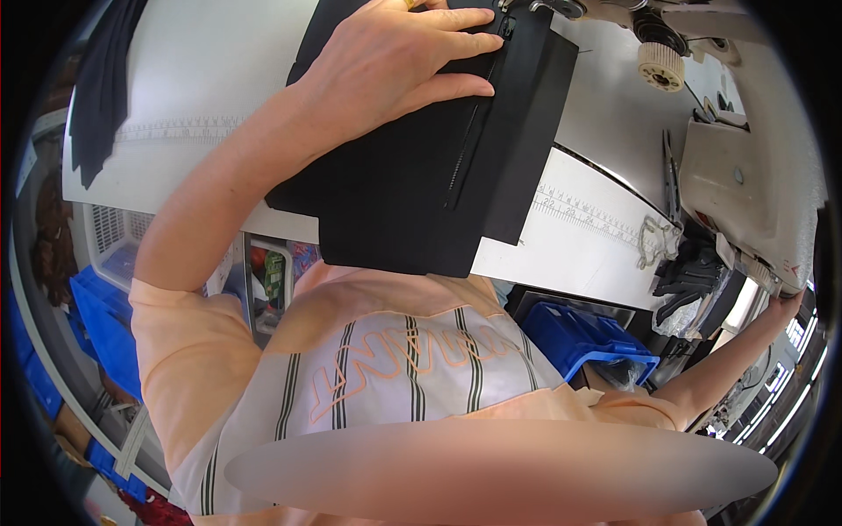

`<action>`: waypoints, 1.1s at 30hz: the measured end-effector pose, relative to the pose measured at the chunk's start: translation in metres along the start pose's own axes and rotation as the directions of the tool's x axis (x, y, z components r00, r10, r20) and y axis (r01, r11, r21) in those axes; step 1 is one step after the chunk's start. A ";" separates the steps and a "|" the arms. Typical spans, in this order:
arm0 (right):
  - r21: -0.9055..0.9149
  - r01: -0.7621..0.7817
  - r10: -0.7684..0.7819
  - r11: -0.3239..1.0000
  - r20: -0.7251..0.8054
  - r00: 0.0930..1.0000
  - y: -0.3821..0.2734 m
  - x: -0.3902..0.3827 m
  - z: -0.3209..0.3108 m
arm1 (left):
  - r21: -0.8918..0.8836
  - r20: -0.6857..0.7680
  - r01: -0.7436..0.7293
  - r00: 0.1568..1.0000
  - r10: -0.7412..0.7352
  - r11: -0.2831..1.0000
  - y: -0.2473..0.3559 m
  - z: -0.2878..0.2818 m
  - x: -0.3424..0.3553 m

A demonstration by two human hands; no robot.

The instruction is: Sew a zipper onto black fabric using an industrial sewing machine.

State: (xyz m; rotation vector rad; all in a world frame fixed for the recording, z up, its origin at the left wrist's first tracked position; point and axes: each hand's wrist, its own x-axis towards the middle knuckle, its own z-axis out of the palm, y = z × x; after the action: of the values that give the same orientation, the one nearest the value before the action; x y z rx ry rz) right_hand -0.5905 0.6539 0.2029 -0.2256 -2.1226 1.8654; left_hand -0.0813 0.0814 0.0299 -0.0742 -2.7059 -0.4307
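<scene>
Pressing my left hand [395,61] flat, fingers spread and gripping nothing, I hold the black fabric [412,175] down on the white table [202,79], its near edge hanging over the table's front toward my chest. A black zipper [469,145] runs down the piece just beside my fingertips, and its top end sits right at the sewing machine [745,167], so I judge the seam along it has barely begun, with most of the zipper's length left to go. My right hand [783,304] is far out at the machine's right end, touching its edge; whether it grips anything I cannot tell. A cream thread spool [660,66] stands behind the fabric, scissors [671,171] lie beside the machine, and a printed ruler [583,210] lines the table's edge. Blue bins [588,337] sit below the table, more at my left.
</scene>
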 end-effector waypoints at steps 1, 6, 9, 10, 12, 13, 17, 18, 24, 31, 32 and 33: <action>-0.004 0.021 -0.021 1.000 0.043 0.999 -0.001 -0.005 0.002 | -0.001 0.001 0.001 1.000 -0.001 1.000 0.000 0.000 0.000; 0.053 0.092 -0.096 0.994 0.075 0.993 0.014 -0.013 0.000 | 0.004 0.004 0.010 1.000 -0.010 1.000 0.000 0.001 0.000; 0.158 0.179 -0.203 0.971 0.148 0.968 0.035 0.005 -0.010 | 0.005 0.014 0.006 1.000 -0.006 1.000 0.001 0.001 0.000; 0.183 0.097 -0.125 0.978 0.149 0.981 0.039 0.010 -0.012 | 0.007 0.013 0.005 1.000 -0.005 1.000 0.001 0.001 0.000; 0.354 0.166 -0.213 0.921 0.100 0.972 0.038 0.001 -0.008 | 0.008 0.010 0.009 1.000 -0.009 1.000 0.000 0.001 0.000; 0.348 0.235 -0.292 0.908 0.122 0.948 0.031 -0.017 -0.004 | 0.011 0.009 0.006 1.000 -0.006 1.000 0.000 0.002 -0.001; -0.182 0.727 -0.727 0.662 0.080 0.682 -0.005 -0.182 0.053 | 0.028 -0.040 0.020 0.999 -0.019 0.999 -0.002 0.007 -0.002; -0.257 0.749 -0.719 0.610 0.217 0.660 -0.007 -0.240 0.074 | 0.053 -0.096 0.043 0.995 -0.038 0.998 -0.002 0.008 -0.003; 0.275 0.760 -0.370 0.589 0.928 -0.048 0.072 -0.465 0.243 | 0.044 -0.081 0.035 0.996 -0.031 0.998 -0.005 0.010 -0.005; 0.066 0.826 -0.009 0.560 0.997 -0.074 0.087 -0.456 0.320 | 0.062 -0.089 0.024 0.996 -0.019 0.998 -0.004 0.010 -0.003; 0.058 0.848 0.068 0.527 0.992 -0.111 0.086 -0.455 0.322 | 0.052 -0.096 0.029 0.995 -0.024 0.998 -0.004 0.011 -0.003; -0.024 0.886 0.162 0.463 0.985 -0.058 0.085 -0.456 0.323 | 0.043 -0.103 0.034 0.994 -0.029 0.999 -0.004 0.011 -0.003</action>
State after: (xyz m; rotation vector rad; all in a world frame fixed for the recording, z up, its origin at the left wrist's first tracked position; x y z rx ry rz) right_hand -0.2749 0.2195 0.0282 2.0476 -2.9239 0.2367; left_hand -0.0832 0.0813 0.0180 0.0030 -2.6172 -0.3725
